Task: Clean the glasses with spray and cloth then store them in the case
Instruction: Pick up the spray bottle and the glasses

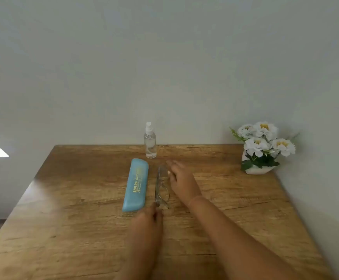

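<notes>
On the table (79, 219) the blue case (135, 184) lies closed, with the spray bottle (150, 141) upright behind it. Our left hand (150, 217) meets the near end of the glasses (161, 187), which lie just right of the case; we cannot tell whether it grips. Our right hand (179, 178), fingers relaxed, is at their far end.

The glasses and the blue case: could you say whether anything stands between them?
Nothing visible does: the glasses lie right beside the case, only bare table between them. The case itself looks closed, though.
</notes>
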